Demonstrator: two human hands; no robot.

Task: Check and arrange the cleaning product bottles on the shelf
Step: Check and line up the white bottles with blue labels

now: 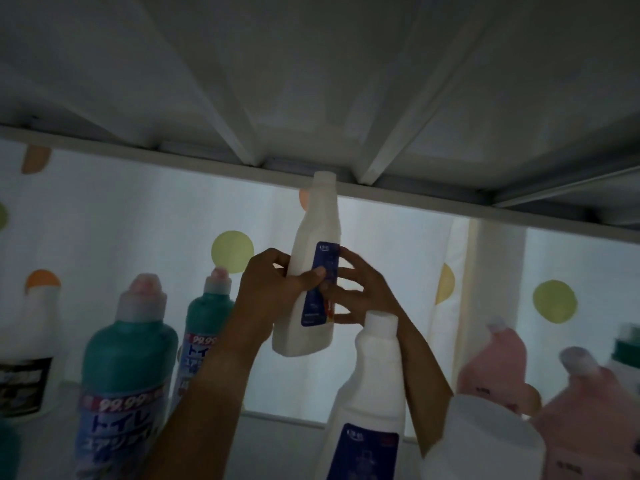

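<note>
Far left: white plastic bottle with a dark label (29,372), standing at the shelf edge. Next, two teal plastic bottles with pinkish caps and blue Japanese-print labels, front one (124,368) and a second (204,327) behind it, both upright, labels out.

Centre: left hand (277,289) wraps the body of a white slim-necked plastic bottle with a dark blue label (308,296), fingers curled behind, thumb across the label edge. Right hand (360,296) sits on the other side, fingers spread and lightly curled round the bottle's flank; looks like steadying or turning rather than bearing weight. Bottle is lifted clear of the shelf, roughly upright, neck just under the white ribbed metal underside of the shelf above (311,98). Probably raised to read the label against the backlight from the polka-dot white curtain (398,254) behind.

Right of hands: a matching white bottle with blue label (370,393) stands in front of the right forearm, then a white cap or lid, blurred (491,441). Far right: pink plastic bottles (491,368), blurred, grouped together.

Judgement: mid-check; the held bottle likely goes next to its twin.
</note>
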